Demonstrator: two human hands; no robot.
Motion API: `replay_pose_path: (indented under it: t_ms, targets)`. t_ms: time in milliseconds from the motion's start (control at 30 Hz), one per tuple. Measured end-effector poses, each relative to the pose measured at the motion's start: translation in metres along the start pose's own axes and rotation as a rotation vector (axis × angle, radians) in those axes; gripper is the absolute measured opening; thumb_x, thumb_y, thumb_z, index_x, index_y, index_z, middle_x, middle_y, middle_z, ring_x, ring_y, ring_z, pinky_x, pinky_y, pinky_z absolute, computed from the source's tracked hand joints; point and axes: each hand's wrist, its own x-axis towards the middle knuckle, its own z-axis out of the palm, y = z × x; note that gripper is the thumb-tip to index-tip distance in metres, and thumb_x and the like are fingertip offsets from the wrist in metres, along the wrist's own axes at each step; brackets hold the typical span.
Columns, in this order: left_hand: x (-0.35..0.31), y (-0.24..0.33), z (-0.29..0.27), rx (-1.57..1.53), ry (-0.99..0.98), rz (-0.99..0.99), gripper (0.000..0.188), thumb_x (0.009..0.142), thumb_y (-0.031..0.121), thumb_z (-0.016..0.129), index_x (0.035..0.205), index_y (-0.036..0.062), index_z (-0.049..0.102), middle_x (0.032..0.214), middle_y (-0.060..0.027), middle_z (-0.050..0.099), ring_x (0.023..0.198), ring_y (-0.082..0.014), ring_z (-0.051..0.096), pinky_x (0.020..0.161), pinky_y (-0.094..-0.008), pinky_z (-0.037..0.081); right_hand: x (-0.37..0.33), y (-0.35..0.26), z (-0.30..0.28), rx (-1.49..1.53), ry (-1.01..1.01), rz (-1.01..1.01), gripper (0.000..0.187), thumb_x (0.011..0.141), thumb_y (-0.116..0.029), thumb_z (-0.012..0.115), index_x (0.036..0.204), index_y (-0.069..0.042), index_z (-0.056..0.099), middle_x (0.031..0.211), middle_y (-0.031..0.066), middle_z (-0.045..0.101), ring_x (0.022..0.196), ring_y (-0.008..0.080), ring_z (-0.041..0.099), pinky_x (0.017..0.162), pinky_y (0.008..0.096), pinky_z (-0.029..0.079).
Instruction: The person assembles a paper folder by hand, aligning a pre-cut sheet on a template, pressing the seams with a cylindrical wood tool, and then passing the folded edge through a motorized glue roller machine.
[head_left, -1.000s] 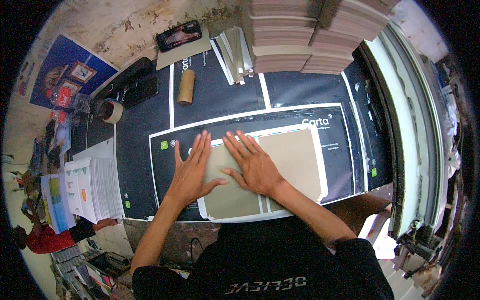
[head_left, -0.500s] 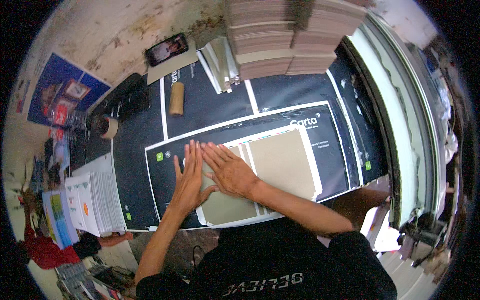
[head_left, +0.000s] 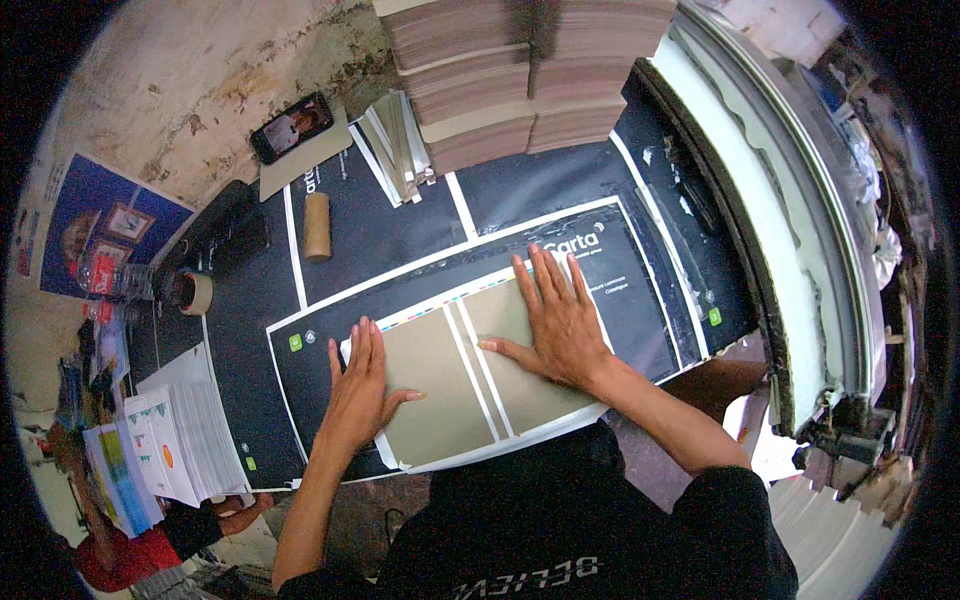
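Observation:
Before me lies a book-cover blank: two grey-brown boards (head_left: 425, 375) with a narrow spine strip between them, bordered by white paper turned in at the edges. Small coloured marks run along its far border. My left hand (head_left: 360, 395) rests at its left edge, fingers pointing away and thumb stretched over the left board. My right hand (head_left: 558, 325) lies flat on the right board, fingers spread, fingertips at the far right edge and thumb near the spine strip. Neither hand holds anything. Beneath the cover is a dark printed sheet (head_left: 645, 300) with a white border.
Tall stacks of cut boards (head_left: 480, 90) stand at the back, beside loose strips (head_left: 400, 150). A cardboard tube (head_left: 317, 228), a phone (head_left: 292, 127) and a tape roll (head_left: 195, 292) sit left of them. Printed sheets (head_left: 190, 440) are piled left. A long machine edge (head_left: 770, 200) borders the right. Another person's red sleeve (head_left: 120, 550) shows lower left.
My right hand has moved from beside my left hand across to the right board and spread its fingers. My left hand now lies at the cover's left edge. The view has shifted slightly.

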Motion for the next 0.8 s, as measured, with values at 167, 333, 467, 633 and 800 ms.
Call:
replay_pose_path:
  t_ms: [167,333,467,633,800]
  targets:
    - [0.003,0.005,-0.009,0.054,0.007,-0.001,0.110,0.082,0.055,0.069,0.150,-0.0153,0.019,0.159,-0.0329,0.021,0.150,-0.0409,0.024,0.121,-0.0622,0.000,0.013,0.016,-0.023,0.049,-0.015,-0.001,0.120,0.073,-0.069,0.073,0.153,0.006,0.023,0.144,0.0307,0.046,0.142,0.0371,0.038,0.124,0.0524,0.013]
    - [0.001,0.008,-0.007,0.121,0.009,-0.027,0.111,0.081,0.058,0.068,0.150,-0.0145,0.022,0.159,-0.0319,0.022,0.150,-0.0388,0.026,0.120,-0.0641,0.001,0.011,0.029,-0.025,0.211,0.027,0.112,0.135,0.060,-0.060,0.087,0.153,0.008,0.016,0.127,0.0274,0.060,0.127,0.0375,0.052,0.121,0.0511,0.022]
    - [0.002,0.006,-0.004,0.120,0.014,-0.030,0.111,0.080,0.061,0.066,0.151,-0.0135,0.022,0.159,-0.0312,0.022,0.149,-0.0382,0.027,0.119,-0.0647,0.003,0.009,0.028,-0.021,0.183,0.064,0.103,0.133,0.064,-0.063,0.083,0.152,0.010,0.015,0.122,0.0270,0.064,0.126,0.0376,0.054,0.121,0.0505,0.023]
    - [0.002,0.009,-0.009,0.133,-0.008,-0.054,0.112,0.080,0.061,0.066,0.152,-0.0122,0.021,0.160,-0.0302,0.022,0.150,-0.0375,0.025,0.119,-0.0640,0.005,0.010,0.029,-0.015,0.057,-0.006,0.037,0.129,0.068,-0.064,0.079,0.150,0.014,0.017,0.122,0.0262,0.065,0.126,0.0369,0.054,0.119,0.0502,0.024]
    - [0.004,0.011,-0.009,0.104,-0.029,-0.074,0.111,0.080,0.056,0.070,0.153,-0.0112,0.019,0.161,-0.0292,0.021,0.151,-0.0369,0.024,0.119,-0.0642,0.008,0.001,0.031,-0.021,0.167,0.090,0.117,0.124,0.065,-0.064,0.081,0.151,0.006,0.026,0.124,0.0236,0.064,0.127,0.0358,0.052,0.118,0.0539,0.021]
